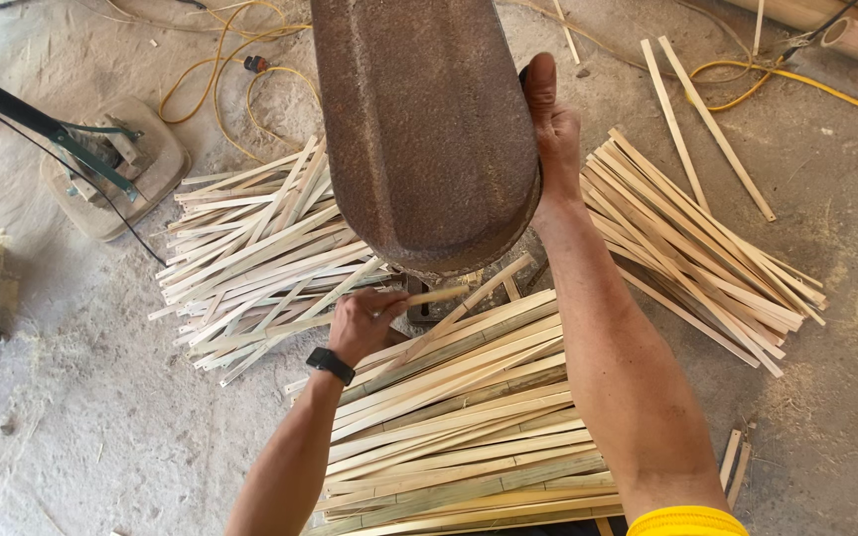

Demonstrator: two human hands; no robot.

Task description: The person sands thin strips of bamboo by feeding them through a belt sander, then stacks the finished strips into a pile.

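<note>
So the person was standing over a big brown dust-caked machine housing (pixel 424 129), rounded at the near end, looking straight down at it. Their right hand (pixel 551 129) was pressed flat against the right side of that housing, fingers stretched out toward the far side, thumb tucked against the edge. It wasn't closed around anything, just resting on the metal.

The left hand (pixel 364 320) was down lower, just near of the housing's rounded end, curled closed on a thin bamboo strip (pixel 436 295) that poked out to the right from the fist. There was a black watch (pixel 330 364) on that wrist.

Right under both arms sat a thick pile of wider bamboo slats (pixel 459 427), some with green skin showing, running near-left to far-right. To the left was a messier heap of pale thin strips (pixel 250 258), and over on the right another fanned-out stack of strips (pixel 697 253), with two loose sticks (pixel 692 119) lying farther out beyond it.

The floor was dusty concrete (pixel 81 417) covered in sawdust. A yellow cable (pixel 220 69) looped around on the far side, and some kind of stand with a black pole on a pale base (pixel 111 164) sat at far left. A bit of a yellow shirt (pixel 687 521) showed at the near edge.
</note>
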